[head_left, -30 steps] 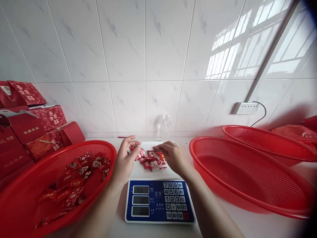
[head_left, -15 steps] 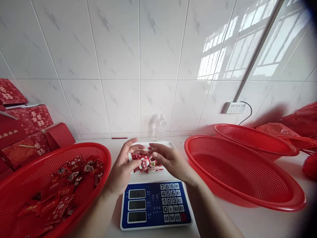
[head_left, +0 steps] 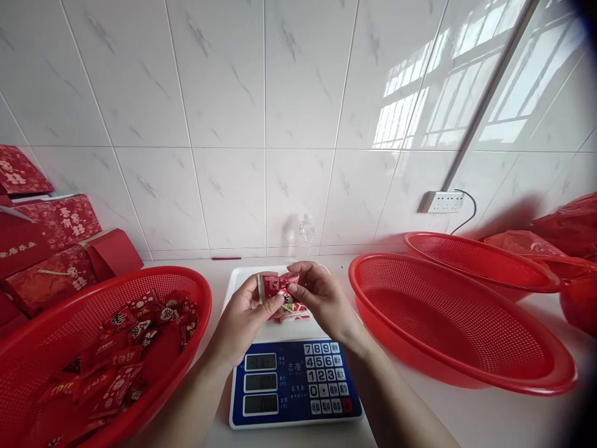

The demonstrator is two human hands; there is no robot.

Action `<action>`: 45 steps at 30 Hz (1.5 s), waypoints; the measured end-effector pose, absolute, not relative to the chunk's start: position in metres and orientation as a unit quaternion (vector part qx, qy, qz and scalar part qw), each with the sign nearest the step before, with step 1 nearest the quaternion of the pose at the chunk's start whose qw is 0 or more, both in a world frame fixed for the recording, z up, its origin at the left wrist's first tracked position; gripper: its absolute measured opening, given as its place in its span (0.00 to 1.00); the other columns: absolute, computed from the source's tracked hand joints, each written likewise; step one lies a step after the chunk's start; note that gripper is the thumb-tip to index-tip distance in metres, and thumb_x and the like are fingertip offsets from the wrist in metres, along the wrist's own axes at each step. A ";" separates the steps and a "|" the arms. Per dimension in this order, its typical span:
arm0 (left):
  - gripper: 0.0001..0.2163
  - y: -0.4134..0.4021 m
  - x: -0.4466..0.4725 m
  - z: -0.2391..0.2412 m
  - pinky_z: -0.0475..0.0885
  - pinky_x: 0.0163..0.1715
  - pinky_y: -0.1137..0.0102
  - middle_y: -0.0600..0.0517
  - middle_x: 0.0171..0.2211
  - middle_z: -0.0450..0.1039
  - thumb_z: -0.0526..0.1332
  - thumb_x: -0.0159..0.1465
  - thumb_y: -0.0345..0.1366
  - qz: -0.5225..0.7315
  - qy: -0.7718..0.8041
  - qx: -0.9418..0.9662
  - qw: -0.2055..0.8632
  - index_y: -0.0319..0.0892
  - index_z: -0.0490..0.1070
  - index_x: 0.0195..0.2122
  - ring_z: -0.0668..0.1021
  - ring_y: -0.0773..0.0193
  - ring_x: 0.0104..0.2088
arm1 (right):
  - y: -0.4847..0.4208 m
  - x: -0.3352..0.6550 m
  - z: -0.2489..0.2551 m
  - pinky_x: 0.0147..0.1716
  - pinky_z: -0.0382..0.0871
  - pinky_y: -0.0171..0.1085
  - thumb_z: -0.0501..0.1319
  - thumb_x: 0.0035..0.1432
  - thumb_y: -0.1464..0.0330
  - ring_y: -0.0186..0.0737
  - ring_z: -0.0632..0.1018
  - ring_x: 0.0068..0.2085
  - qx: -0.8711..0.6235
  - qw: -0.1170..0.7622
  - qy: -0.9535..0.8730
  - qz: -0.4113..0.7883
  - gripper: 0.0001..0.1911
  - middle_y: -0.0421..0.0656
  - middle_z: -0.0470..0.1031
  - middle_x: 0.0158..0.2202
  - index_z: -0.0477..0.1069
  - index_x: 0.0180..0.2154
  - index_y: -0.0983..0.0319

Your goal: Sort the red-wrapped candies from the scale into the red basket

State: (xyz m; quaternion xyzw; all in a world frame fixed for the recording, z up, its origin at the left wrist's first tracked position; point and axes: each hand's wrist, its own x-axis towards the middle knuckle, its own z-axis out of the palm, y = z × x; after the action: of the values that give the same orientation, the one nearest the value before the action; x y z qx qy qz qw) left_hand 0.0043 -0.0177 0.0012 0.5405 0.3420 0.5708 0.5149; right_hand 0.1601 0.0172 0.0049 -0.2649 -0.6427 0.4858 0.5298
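Note:
My left hand [head_left: 245, 314] and my right hand [head_left: 329, 305] meet over the white pan [head_left: 239, 278] of a digital weighing scale [head_left: 293, 414]. Between their thumbs and fingers they grip red wrapped candy packets [head_left: 275, 285]; fingers cover part of them, so I cannot tell exactly how many. Just below, more red and white packets [head_left: 293, 313] lie on the pan, partly hidden by the hands. To the left, a red perforated basket [head_left: 198, 280] holds many similar packets [head_left: 125, 354]. The scale's blue panel, with three displays and a keypad, faces me.
Two red perforated baskets, a near one [head_left: 448, 323] and a far one [head_left: 471, 255], stand at the right. Red gift boxes [head_left: 60, 218] are stacked at the left. A clear bottle [head_left: 307, 230] and a thin red stick [head_left: 226, 258] lie near the tiled wall. Red bags [head_left: 571, 218] sit far right.
Both hands have closed in around the packets. The packets have turned and been raised slightly, and the right fingers now pinch them. The view has shifted slightly.

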 end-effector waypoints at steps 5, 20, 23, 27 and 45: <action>0.13 -0.016 0.007 0.001 0.71 0.38 0.68 0.48 0.40 0.77 0.66 0.57 0.38 0.606 0.329 0.516 0.508 0.43 0.74 0.43 0.77 0.60 0.40 | 0.016 0.157 0.004 0.28 0.70 0.37 0.65 0.52 0.58 0.33 0.73 0.28 -0.286 0.509 -0.644 0.493 0.18 0.38 0.70 0.27 0.67 0.42 0.60; 0.10 -0.007 -0.016 0.015 0.70 0.32 0.72 0.56 0.30 0.73 0.71 0.48 0.35 0.758 0.295 0.276 0.511 0.42 0.71 0.28 0.75 0.67 0.33 | 0.031 0.195 0.005 0.48 0.69 0.49 0.58 0.60 0.65 0.46 0.76 0.48 -0.444 0.274 -0.835 0.175 0.15 0.47 0.75 0.49 0.72 0.49 0.58; 0.10 -0.008 -0.015 0.016 0.69 0.30 0.73 0.56 0.30 0.73 0.70 0.48 0.35 0.752 0.302 0.272 0.519 0.42 0.71 0.28 0.74 0.68 0.32 | 0.033 0.186 -0.005 0.49 0.68 0.47 0.56 0.60 0.71 0.46 0.75 0.50 -0.415 0.207 -0.874 0.144 0.14 0.47 0.76 0.48 0.74 0.47 0.58; 0.10 -0.010 -0.012 0.017 0.69 0.30 0.72 0.57 0.29 0.73 0.70 0.48 0.35 0.746 0.304 0.284 0.520 0.43 0.71 0.28 0.74 0.68 0.31 | 0.035 0.173 -0.015 0.51 0.67 0.43 0.54 0.60 0.74 0.42 0.74 0.51 -0.358 0.195 -0.903 0.137 0.16 0.45 0.76 0.49 0.74 0.46 0.58; 0.09 -0.011 -0.012 0.016 0.69 0.30 0.72 0.55 0.31 0.74 0.69 0.50 0.35 0.734 0.287 0.312 0.531 0.42 0.73 0.31 0.74 0.68 0.31 | 0.050 0.190 -0.018 0.49 0.68 0.45 0.52 0.61 0.71 0.47 0.76 0.50 -0.459 0.168 -0.864 0.124 0.16 0.46 0.77 0.49 0.74 0.46 0.58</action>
State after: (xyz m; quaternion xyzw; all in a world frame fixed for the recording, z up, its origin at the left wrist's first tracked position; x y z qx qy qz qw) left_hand -0.0121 -0.0108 0.0160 0.3118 0.2866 0.7339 0.5311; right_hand 0.1896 0.0496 -0.0177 -0.4591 -0.8635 0.1241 0.1680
